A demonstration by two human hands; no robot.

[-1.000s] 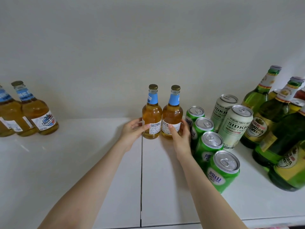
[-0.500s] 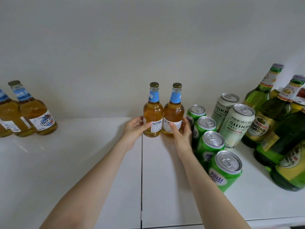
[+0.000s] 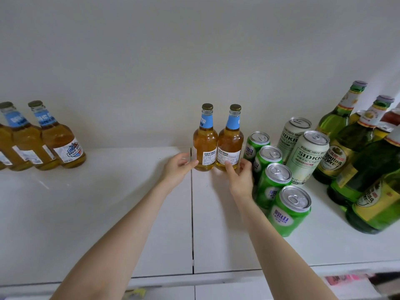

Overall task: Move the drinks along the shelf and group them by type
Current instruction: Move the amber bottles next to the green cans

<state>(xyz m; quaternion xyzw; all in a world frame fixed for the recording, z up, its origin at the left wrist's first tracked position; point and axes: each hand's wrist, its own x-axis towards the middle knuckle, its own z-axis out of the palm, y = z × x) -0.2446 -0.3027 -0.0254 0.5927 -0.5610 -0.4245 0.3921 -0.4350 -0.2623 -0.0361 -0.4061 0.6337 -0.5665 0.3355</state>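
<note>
Two amber beer bottles with blue neck labels stand side by side at the back middle of the white shelf (image 3: 108, 213), the left bottle (image 3: 204, 140) touching the right bottle (image 3: 230, 141). My left hand (image 3: 177, 168) holds the left bottle's base, thumb on its front and fingers curled at its left side. My right hand (image 3: 240, 177) holds the right bottle's base, thumb in front and fingers round its right side. Three matching amber bottles (image 3: 61, 146) stand at the far left.
Several green cans (image 3: 276, 181) run in a row just right of my right hand. Two white SIDKR cans (image 3: 309, 155) stand behind them, and large green bottles (image 3: 350, 146) crowd the right end. A seam (image 3: 192, 224) splits the shelf.
The two middle bottles stay in place against each other. Both hands stay at the bottles' bases. The view has turned a little left, showing a third amber bottle at far left.
</note>
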